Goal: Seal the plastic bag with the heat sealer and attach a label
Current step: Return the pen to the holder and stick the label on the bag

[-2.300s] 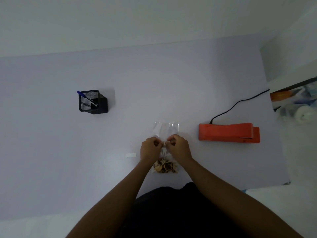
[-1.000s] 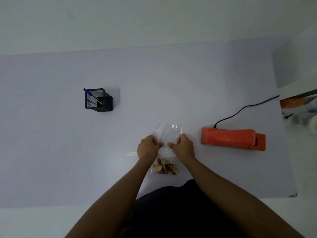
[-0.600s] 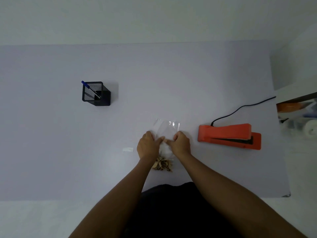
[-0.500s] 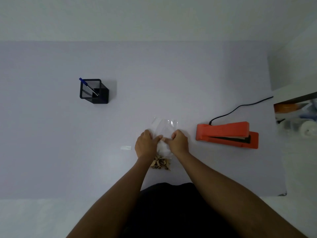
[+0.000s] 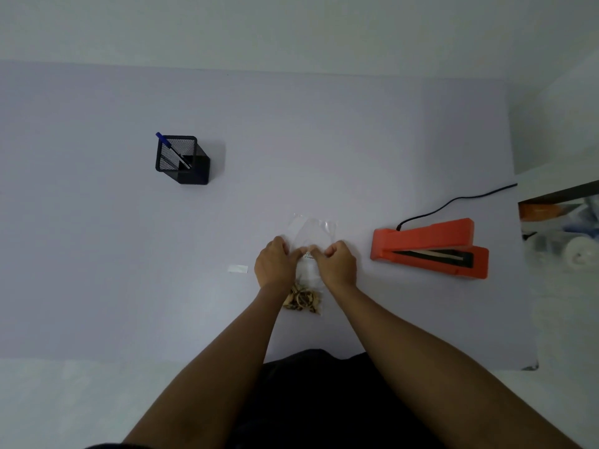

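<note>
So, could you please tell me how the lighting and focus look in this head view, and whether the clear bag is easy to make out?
Head view: dim, even light with a bluish cast; the pen holder throws a soft shadow to its right. The plastic bag is nearly lost against the table, marked only by faint edge glints. The shelf clutter at right is blurred, and the wide lens bows the table's far edge.

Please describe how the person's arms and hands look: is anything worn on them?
Both forearms are bare up to the frame's lower edge: no sleeves show. The left hand and right hand wear no gloves. I see no watch, ring or bracelet. A dark garment covers the body below.
</note>
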